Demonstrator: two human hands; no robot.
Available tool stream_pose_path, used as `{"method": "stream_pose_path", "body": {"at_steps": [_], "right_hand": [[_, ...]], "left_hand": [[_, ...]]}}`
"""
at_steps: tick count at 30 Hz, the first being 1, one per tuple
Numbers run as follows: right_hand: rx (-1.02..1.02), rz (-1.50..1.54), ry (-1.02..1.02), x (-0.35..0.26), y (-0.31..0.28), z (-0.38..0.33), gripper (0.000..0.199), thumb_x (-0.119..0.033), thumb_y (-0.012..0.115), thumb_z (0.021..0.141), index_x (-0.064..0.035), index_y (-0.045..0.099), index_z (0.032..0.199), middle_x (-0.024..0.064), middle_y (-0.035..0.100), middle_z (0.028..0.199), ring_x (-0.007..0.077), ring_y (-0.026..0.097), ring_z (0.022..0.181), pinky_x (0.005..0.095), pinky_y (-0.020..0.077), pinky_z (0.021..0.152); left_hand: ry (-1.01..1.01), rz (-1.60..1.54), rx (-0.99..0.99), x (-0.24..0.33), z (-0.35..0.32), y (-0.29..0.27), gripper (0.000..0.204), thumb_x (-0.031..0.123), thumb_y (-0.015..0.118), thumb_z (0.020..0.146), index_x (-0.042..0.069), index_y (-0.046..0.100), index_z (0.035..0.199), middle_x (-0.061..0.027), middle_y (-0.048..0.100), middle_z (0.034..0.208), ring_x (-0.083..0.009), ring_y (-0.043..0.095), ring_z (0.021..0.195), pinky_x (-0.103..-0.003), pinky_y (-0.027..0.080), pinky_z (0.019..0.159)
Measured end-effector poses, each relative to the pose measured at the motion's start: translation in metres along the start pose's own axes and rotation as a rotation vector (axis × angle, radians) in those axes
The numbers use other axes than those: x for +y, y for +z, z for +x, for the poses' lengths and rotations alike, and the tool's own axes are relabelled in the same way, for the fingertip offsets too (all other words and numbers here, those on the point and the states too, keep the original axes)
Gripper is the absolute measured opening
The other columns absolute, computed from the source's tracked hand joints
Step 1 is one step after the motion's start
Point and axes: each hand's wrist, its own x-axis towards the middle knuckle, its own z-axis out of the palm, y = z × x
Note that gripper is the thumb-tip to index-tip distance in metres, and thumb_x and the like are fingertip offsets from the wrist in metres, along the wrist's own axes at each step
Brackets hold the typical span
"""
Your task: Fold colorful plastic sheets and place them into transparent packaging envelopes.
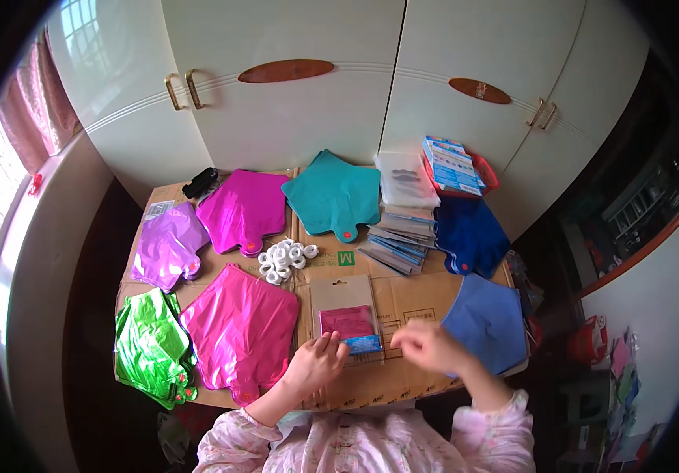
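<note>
In front of me lies a clear plastic packet (pixel 343 293) with a folded shiny magenta foil balloon (pixel 347 321) inside. A small blue printed strip (pixel 364 344) shows at its lower end. My left hand (pixel 320 364) has its fingers bent together at the packet's lower left edge, touching it; the thumb's grip is partly hidden. To the right of the packet, my right hand (pixel 432 345) is raised slightly with fingers curled into a pinch. It is a little blurred, and anything between its fingertips is too small to see.
Flat star-shaped foil balloons lie around the cardboard-covered table: green (pixel 150 343), pink (pixel 241 327), lilac (pixel 167 248), magenta (pixel 245 206), teal (pixel 332 193), navy (pixel 472 232) and light blue (pixel 485 323). White ribbon rolls (pixel 283 258), stacked packets (pixel 402 239) and clear bags (pixel 405 177) sit between.
</note>
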Motion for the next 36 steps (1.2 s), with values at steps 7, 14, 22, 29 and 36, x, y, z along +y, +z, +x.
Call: {"method": "stream_pose_path", "body": {"at_steps": [7, 14, 22, 29, 36], "right_hand": [[0.062, 0.115, 0.078, -0.005, 0.08, -0.059, 0.014, -0.005, 0.06, 0.08, -0.009, 0.067, 0.092, 0.0058, 0.058, 0.076, 0.0222, 0.06, 0.058, 0.0339, 0.0479, 0.053], [0.231, -0.307, 0.171, -0.014, 0.118, -0.059, 0.019, -0.01, 0.061, 0.079, -0.01, 0.062, 0.098, 0.0092, 0.054, 0.076, 0.0293, 0.06, 0.058, 0.0395, 0.0519, 0.052], [0.309, -0.361, 0.297, -0.011, 0.119, -0.043, 0.017, -0.008, 0.059, 0.079, -0.006, 0.06, 0.096, 0.012, 0.058, 0.078, 0.0338, 0.06, 0.061, 0.044, 0.0502, 0.053], [0.22, -0.363, 0.292, 0.0, 0.113, -0.03, 0.027, -0.013, 0.058, 0.081, -0.0039, 0.056, 0.106, 0.0146, 0.058, 0.088, 0.0343, 0.063, 0.071, 0.0436, 0.0529, 0.062], [-0.023, -0.214, 0.009, 0.009, 0.078, -0.053, 0.043, -0.018, 0.069, 0.079, -0.005, 0.057, 0.118, 0.0101, 0.053, 0.103, 0.0275, 0.059, 0.093, 0.0383, 0.0503, 0.078]], "left_hand": [[-0.009, 0.0, -0.019, 0.002, 0.003, 0.003, 0.019, 0.014, 0.057, 0.075, 0.005, 0.054, 0.092, -0.015, 0.062, 0.112, -0.0236, 0.062, 0.099, -0.033, 0.053, 0.074], [-0.015, 0.002, 0.013, 0.004, 0.001, -0.001, 0.015, 0.016, 0.058, 0.076, 0.005, 0.053, 0.086, -0.0178, 0.062, 0.112, -0.0252, 0.063, 0.099, -0.034, 0.053, 0.073], [0.013, 0.026, -0.032, 0.007, 0.003, -0.006, 0.014, 0.017, 0.057, 0.077, 0.006, 0.054, 0.085, -0.0218, 0.062, 0.113, -0.0279, 0.064, 0.1, -0.034, 0.054, 0.076], [0.0, 0.017, -0.071, 0.006, 0.001, -0.003, 0.014, 0.016, 0.057, 0.077, 0.006, 0.055, 0.086, -0.0232, 0.061, 0.115, -0.0295, 0.064, 0.103, -0.034, 0.055, 0.078], [0.014, -0.053, -0.094, 0.004, -0.002, -0.006, 0.015, 0.017, 0.054, 0.081, 0.005, 0.055, 0.09, -0.0265, 0.058, 0.117, -0.0327, 0.062, 0.106, -0.036, 0.055, 0.079]]}}
